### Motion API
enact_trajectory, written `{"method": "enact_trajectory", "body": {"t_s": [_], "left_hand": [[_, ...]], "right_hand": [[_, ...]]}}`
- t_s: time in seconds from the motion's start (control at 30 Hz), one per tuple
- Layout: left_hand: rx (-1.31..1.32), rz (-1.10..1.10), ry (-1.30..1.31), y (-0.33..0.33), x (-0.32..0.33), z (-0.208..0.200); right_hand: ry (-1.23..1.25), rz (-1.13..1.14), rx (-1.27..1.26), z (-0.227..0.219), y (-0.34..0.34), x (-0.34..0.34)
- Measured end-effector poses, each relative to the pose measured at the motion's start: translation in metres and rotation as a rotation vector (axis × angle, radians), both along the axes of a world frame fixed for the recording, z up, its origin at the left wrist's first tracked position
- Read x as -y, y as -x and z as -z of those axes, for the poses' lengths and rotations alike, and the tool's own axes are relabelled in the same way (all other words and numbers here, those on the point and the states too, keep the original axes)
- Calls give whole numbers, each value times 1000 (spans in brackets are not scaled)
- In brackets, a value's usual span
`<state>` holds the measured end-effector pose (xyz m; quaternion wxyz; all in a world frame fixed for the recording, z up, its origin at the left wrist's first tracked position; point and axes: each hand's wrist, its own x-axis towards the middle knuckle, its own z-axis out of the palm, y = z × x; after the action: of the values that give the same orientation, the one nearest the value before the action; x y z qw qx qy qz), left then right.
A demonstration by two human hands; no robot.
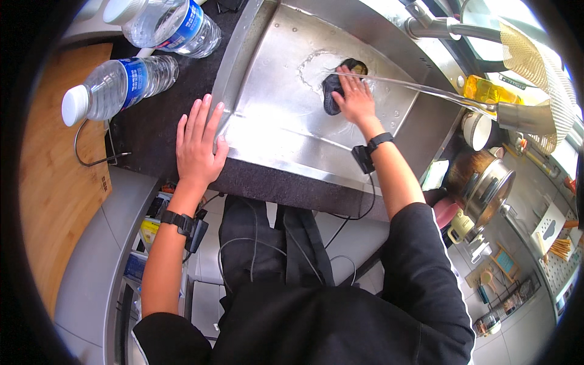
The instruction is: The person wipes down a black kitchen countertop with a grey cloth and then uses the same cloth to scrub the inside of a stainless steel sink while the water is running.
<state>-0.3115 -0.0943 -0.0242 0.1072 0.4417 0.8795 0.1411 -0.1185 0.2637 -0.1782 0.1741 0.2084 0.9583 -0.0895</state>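
Fingers (pixel 356 87) of the right hand (pixel 359 111) lie nearly straight and slightly apart, palm down, on a black item (pixel 330 100) on the sink floor; the thumb stands off to the left and rests on it too. They are spread over it rather than curled around it. The item, too covered to identify, has a ridged surface near its lower end and a yellowish, rounded part at its upper right, beyond the fingertips. It sits in the farther, right-hand part of the steel sink (pixel 277 73), with a ring of wet splash on the metal around it.

A thin stream of water (pixel 420 86) runs from the spout (pixel 523 118) at the right across to the item and the fingertips.

The left hand (pixel 201 146) lies flat on the dark counter (pixel 146 137) just left of the sink, fingers a little apart and holding nothing, the thumb beside the sink's near left corner.

Beyond that hand are two clear bottles (pixel 173 27) (pixel 121 85) with white caps and blue labels, a thin cable (pixel 97 162) and a wooden board (pixel 61 182).

On the far right, a bottle of yellow liquid (pixel 486 90) is near the spout, with a white bowl (pixel 477 131) below it.
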Motion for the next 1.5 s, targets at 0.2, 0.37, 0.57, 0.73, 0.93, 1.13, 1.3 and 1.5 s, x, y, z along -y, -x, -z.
{"method": "enact_trajectory", "body": {"t_s": [0.2, 0.37, 0.57, 0.73, 0.93, 1.13, 1.3, 1.5], "left_hand": [[-27, 3, -10, 0, 0, 0], [-43, 12, -21, 2, -4, 2], [-31, 0, -24, 0, -4, 1], [-18, -10, -43, -1, -1, 0], [-3, -21, -6, -2, 1, -2], [2, -11, -18, -1, 0, -2], [7, -7, -8, 0, 0, -3], [-13, -18, -13, 2, -1, 1]], "right_hand": [[-29, 228, -169, 19, 12, -24], [-145, 419, -85, 36, 21, -70], [-139, 510, 95, 29, -62, -103], [-175, 307, 327, 5, -149, -95], [50, 139, 383, -19, -169, -42], [10, -269, 302, -37, -158, -54], [95, -240, 135, -17, -115, -58], [103, -100, 48, 7, -69, -60]]}}
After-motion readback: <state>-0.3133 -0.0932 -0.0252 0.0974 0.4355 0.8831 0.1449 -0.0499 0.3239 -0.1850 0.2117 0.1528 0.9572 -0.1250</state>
